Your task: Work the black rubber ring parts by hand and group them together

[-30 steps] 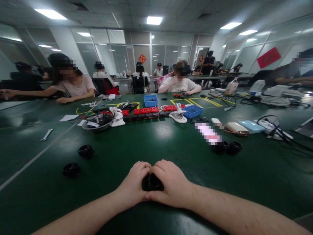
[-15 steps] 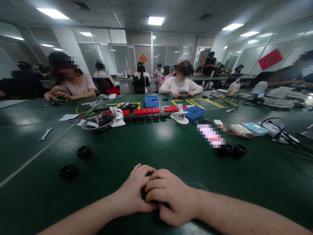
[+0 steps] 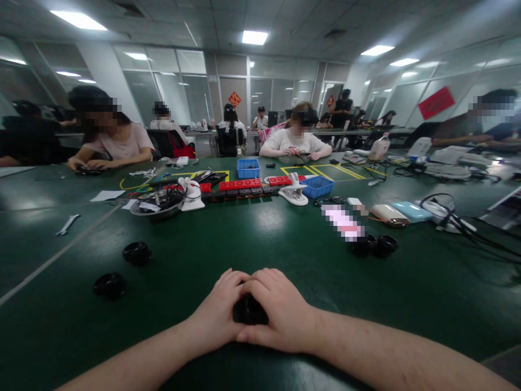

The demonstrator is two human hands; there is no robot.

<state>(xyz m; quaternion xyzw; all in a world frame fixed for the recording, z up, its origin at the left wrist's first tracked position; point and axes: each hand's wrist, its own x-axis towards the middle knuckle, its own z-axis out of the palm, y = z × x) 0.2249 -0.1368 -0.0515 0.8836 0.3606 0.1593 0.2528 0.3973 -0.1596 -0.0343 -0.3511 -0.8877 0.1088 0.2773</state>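
Observation:
My left hand (image 3: 218, 310) and my right hand (image 3: 287, 310) meet at the front of the green table (image 3: 195, 255). Both curl round a glossy black rounded object (image 3: 252, 312), whose exact kind I cannot make out. It shows only in the gap between thumbs and index fingers; the rest is covered. My right thumb reaches across to the left thumb. To the left stand two similar black round pieces, one nearer (image 3: 109, 285) and one farther (image 3: 137, 253). At the right, a third black piece (image 3: 386, 245) sits beside another, close to a pixelated pink item.
Across the table lie a red-and-black power strip row (image 3: 240, 187), a white clamp stand (image 3: 293, 190), blue bins (image 3: 248, 168) and a metal bowl of cables (image 3: 157, 209). A wrench (image 3: 68, 224) lies far left. Power banks (image 3: 391, 215) and cables are at the right. Co-workers sit opposite.
My right hand has shifted from overlapping the left hand to cupping the black object's right side, its thumb now forward. More of the object shows. The view has turned slightly right.

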